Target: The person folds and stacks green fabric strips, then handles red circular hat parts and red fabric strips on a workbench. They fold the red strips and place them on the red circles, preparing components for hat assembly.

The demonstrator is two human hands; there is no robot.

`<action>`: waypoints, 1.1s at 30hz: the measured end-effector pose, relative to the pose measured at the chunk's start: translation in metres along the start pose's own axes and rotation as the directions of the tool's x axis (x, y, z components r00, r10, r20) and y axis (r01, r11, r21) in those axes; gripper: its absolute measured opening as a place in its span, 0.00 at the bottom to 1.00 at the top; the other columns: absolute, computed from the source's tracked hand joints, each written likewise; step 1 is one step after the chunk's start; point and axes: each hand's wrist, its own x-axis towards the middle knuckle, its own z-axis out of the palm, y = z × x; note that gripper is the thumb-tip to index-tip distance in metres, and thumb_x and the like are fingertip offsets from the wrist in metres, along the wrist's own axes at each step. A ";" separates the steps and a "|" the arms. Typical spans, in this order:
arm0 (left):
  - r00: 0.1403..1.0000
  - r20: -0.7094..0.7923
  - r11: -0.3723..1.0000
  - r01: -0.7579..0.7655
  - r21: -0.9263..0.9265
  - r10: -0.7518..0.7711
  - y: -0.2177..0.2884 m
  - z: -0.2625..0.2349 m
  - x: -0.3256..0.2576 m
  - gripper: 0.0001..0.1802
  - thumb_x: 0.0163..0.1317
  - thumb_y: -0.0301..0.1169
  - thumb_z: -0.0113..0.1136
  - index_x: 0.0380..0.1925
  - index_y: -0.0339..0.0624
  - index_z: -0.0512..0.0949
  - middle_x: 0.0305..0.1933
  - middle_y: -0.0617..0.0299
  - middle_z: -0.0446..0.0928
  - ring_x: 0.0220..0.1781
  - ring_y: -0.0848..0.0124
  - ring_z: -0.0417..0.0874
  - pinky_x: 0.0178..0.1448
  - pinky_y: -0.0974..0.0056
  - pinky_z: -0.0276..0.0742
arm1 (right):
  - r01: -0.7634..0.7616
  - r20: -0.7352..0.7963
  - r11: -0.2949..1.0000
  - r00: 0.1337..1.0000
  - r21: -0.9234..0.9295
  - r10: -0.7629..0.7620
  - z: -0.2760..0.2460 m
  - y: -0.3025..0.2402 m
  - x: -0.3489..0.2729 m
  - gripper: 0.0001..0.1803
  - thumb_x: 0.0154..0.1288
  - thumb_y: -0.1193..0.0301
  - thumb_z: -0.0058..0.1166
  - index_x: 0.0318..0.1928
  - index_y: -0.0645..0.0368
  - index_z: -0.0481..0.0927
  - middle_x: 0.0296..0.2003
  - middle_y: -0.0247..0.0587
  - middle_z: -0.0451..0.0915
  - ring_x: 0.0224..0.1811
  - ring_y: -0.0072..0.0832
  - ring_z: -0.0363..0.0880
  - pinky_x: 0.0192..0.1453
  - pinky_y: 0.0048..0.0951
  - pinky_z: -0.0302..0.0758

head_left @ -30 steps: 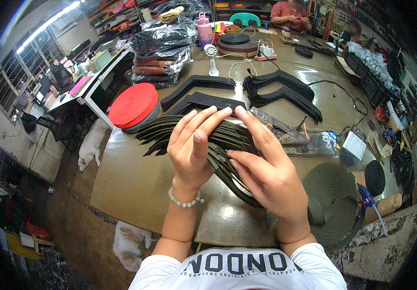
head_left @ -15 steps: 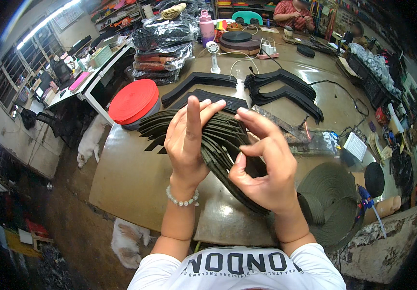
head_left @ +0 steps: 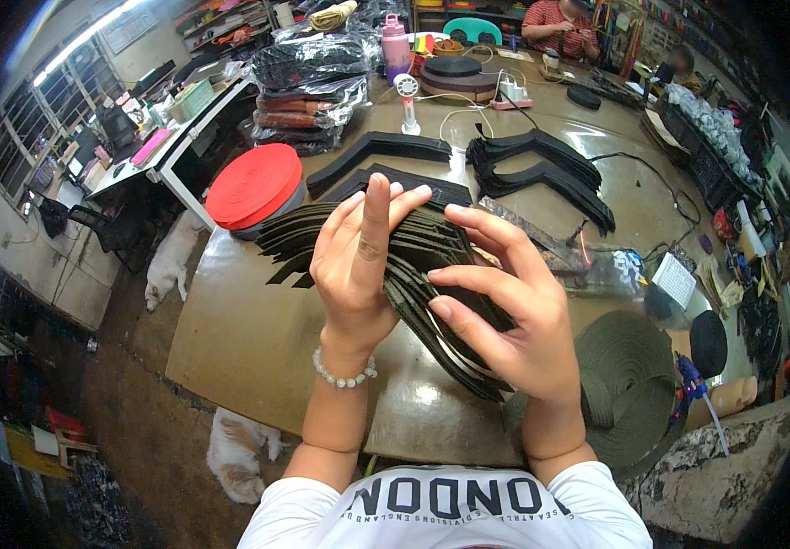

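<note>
While gripped: strap stack [head_left: 413, 274] nr table edge [head_left: 257, 416]

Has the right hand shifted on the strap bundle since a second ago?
Yes. The right hand has slid toward the person, away from the red webbing roll, along the dark strap bundle.

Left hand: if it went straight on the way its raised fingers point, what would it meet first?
Likely the flat black angled strap pieces lying on the brown table beyond the fanned stack of dark olive webbing strips that the left hand holds with the right hand. Depth is unclear.
</note>
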 end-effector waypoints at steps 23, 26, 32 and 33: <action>1.000 -0.010 1.000 -0.012 -0.026 0.012 -0.001 0.001 -0.002 0.41 0.55 0.29 0.58 0.70 0.36 0.57 0.47 0.52 0.83 0.47 0.57 0.84 0.57 0.56 0.74 | 0.011 0.025 1.000 1.000 0.008 -0.011 -0.001 0.001 0.002 0.15 0.48 0.76 0.66 0.40 0.61 0.83 0.62 0.56 0.68 0.64 0.48 0.70 0.65 0.41 0.70; 1.000 0.000 1.000 -0.007 -0.019 0.007 -0.002 0.001 -0.001 0.41 0.53 0.28 0.58 0.70 0.35 0.58 0.47 0.52 0.83 0.47 0.57 0.84 0.57 0.56 0.74 | 0.009 0.049 1.000 0.999 0.013 -0.010 0.000 0.004 0.004 0.15 0.50 0.75 0.67 0.40 0.61 0.82 0.63 0.56 0.67 0.65 0.49 0.69 0.65 0.41 0.69; 1.000 0.006 1.000 0.004 -0.014 -0.004 -0.003 0.000 -0.002 0.43 0.49 0.25 0.59 0.69 0.35 0.59 0.47 0.53 0.83 0.47 0.58 0.84 0.58 0.56 0.74 | -0.009 -0.046 0.991 0.999 0.131 0.015 0.005 0.008 0.001 0.12 0.45 0.82 0.61 0.35 0.61 0.84 0.60 0.54 0.71 0.60 0.46 0.74 0.64 0.40 0.70; 1.000 0.008 1.000 0.011 -0.017 -0.011 -0.002 0.000 -0.002 0.43 0.49 0.25 0.59 0.69 0.36 0.59 0.47 0.53 0.84 0.47 0.58 0.84 0.58 0.56 0.74 | 0.002 -0.040 0.990 0.999 0.144 0.004 0.006 0.008 0.001 0.13 0.45 0.83 0.59 0.35 0.61 0.84 0.60 0.55 0.72 0.60 0.46 0.75 0.64 0.40 0.70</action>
